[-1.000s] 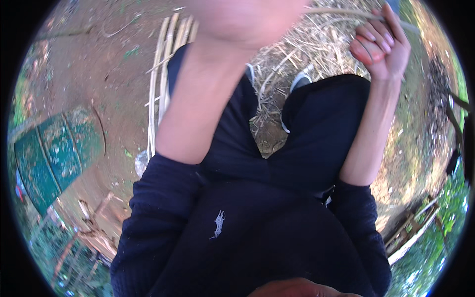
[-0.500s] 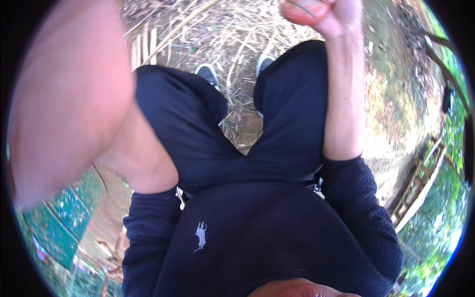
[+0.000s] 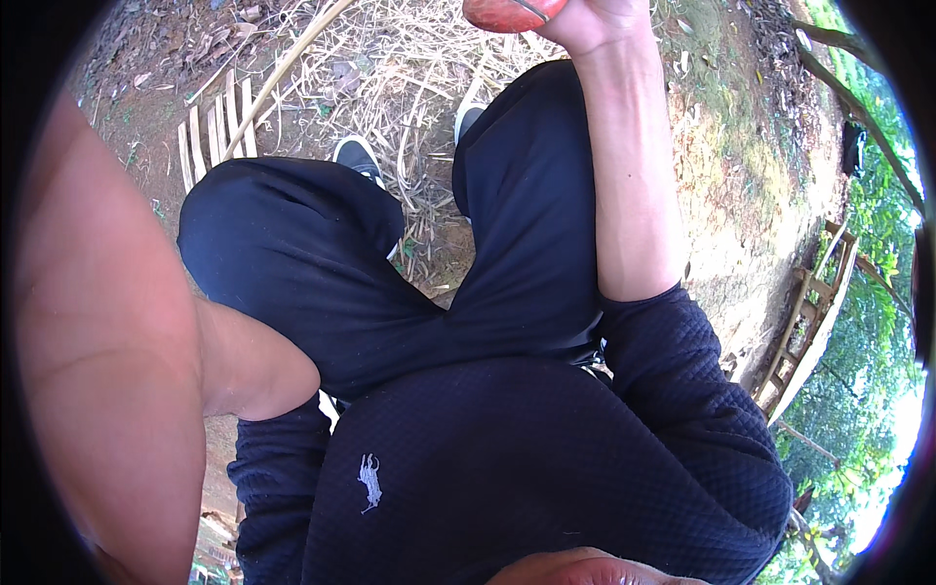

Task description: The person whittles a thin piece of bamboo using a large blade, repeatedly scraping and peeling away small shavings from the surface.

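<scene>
My left hand (image 3: 117,341) is very close to the view and fills the left side. Its bare palm shows, but the fingers run out of the picture, so I cannot see what they touch. At the top edge, my right hand (image 3: 603,21) is closed at a smooth, rounded red object (image 3: 509,12) crossed by a dark line. The upper part of that object and most of the fingers are cut off, so its kind is unclear. The right forearm reaches forward, just beside my right knee.
Between my shoes (image 3: 359,156) and beyond lies scattered dry straw (image 3: 390,68) on bare earth. Several pale split strips (image 3: 219,127) and a long thin stick (image 3: 292,58) lie by my left knee. A slatted wooden frame (image 3: 809,322) stands far right, near green foliage and dark branches (image 3: 848,88).
The view has shifted, and my right hand with the red object appears further left and higher. My left hand has moved leftward and down. A green panel at lower left has gone from sight.
</scene>
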`<state>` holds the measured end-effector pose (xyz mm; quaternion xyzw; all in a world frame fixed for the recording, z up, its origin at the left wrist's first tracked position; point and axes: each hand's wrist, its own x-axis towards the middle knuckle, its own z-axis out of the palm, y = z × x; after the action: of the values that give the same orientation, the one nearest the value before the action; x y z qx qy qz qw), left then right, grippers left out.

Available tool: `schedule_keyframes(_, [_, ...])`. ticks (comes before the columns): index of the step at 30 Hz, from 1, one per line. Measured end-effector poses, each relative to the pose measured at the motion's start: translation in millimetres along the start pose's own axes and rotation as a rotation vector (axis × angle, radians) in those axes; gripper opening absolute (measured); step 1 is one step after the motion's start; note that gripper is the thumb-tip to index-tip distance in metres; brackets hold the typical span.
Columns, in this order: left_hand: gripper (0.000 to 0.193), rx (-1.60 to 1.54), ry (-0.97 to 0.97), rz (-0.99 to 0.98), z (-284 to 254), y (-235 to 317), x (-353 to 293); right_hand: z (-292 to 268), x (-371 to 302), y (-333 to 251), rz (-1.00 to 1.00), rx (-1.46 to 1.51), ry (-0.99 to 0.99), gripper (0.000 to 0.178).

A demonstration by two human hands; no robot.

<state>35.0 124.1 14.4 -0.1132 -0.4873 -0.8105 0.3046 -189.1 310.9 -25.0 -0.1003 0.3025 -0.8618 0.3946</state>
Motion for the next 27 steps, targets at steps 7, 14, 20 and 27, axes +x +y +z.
schedule_keyframes(7, [0.025,0.020,0.019,0.010,-2.7,3.8,-3.4,4.4,0.3,0.3,0.001,-0.027,0.038,0.026])
schedule_keyframes(14, [0.026,0.025,0.023,0.016,-0.2,3.7,-4.9,5.9,-1.6,2.2,-0.010,-0.015,0.072,0.026])
schedule_keyframes(20, [0.026,0.034,0.033,0.020,1.8,0.6,-3.1,4.0,-0.3,2.1,-0.027,-0.021,0.040,0.027])
schedule_keyframes(27, [0.026,0.012,0.047,0.055,-1.5,0.0,-2.3,5.5,-1.9,0.6,-0.036,-0.031,0.055,0.030])
